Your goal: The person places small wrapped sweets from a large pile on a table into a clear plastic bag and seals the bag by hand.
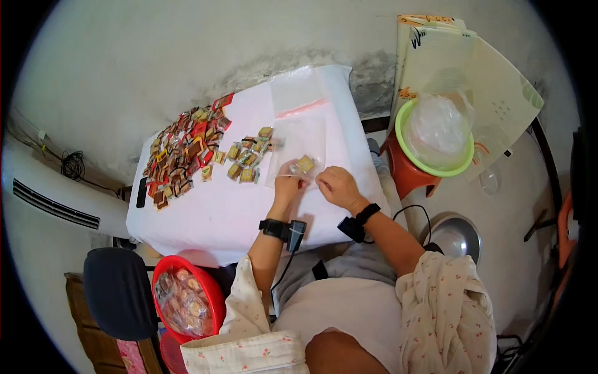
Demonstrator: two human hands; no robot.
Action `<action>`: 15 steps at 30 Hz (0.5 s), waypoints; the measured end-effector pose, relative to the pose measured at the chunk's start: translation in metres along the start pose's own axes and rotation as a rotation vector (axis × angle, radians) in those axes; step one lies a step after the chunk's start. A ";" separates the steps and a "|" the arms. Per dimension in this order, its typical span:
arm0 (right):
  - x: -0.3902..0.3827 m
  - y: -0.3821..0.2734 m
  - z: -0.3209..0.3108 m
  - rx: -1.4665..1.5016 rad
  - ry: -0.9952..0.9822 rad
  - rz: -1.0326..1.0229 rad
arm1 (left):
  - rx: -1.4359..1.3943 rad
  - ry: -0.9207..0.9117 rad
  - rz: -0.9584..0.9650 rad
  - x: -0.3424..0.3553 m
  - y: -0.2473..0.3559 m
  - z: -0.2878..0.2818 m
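A clear plastic bag point(298, 138) lies on the white-covered table in front of me, with a small wrapped biscuit point(305, 164) showing at its near end. My left hand point(289, 177) is closed on the bag's near edge, beside that biscuit; its fingertips are partly hidden. At the near right corner, my right hand point(337, 186) has its fingers curled in a pinch on the bag. Left of the bag sits a small group of wrapped biscuits point(248, 156). A large heap of wrapped snacks point(190, 149), brown, red and yellow, spreads farther left.
Another clear bag with a red strip point(298, 93) lies at the table's far side. A green basin point(406, 138) of clear plastic bags rests on a red stool point(411, 174) at right. A red tub point(219, 299) of wrapped snacks stands lower left. A black phone point(141, 192) lies at the table's left edge.
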State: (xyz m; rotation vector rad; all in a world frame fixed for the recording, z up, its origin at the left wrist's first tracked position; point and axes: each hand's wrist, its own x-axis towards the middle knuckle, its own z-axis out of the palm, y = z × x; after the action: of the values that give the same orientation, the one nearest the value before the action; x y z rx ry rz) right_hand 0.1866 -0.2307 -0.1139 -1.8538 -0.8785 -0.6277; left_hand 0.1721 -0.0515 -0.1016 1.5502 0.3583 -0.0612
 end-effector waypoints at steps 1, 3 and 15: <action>0.006 -0.007 0.004 0.030 0.008 -0.055 | 0.213 0.025 0.171 0.016 -0.015 -0.011; 0.006 -0.006 0.005 0.015 0.005 -0.054 | 0.429 0.014 0.337 0.034 -0.015 0.002; 0.002 -0.003 0.000 -0.030 -0.036 -0.017 | 0.836 0.049 0.430 0.053 0.021 0.046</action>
State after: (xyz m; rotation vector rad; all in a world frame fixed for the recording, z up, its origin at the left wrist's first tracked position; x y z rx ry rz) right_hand 0.1854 -0.2298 -0.1112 -1.8917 -0.9132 -0.6227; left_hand 0.2365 -0.0857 -0.0966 2.4300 0.0121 0.1877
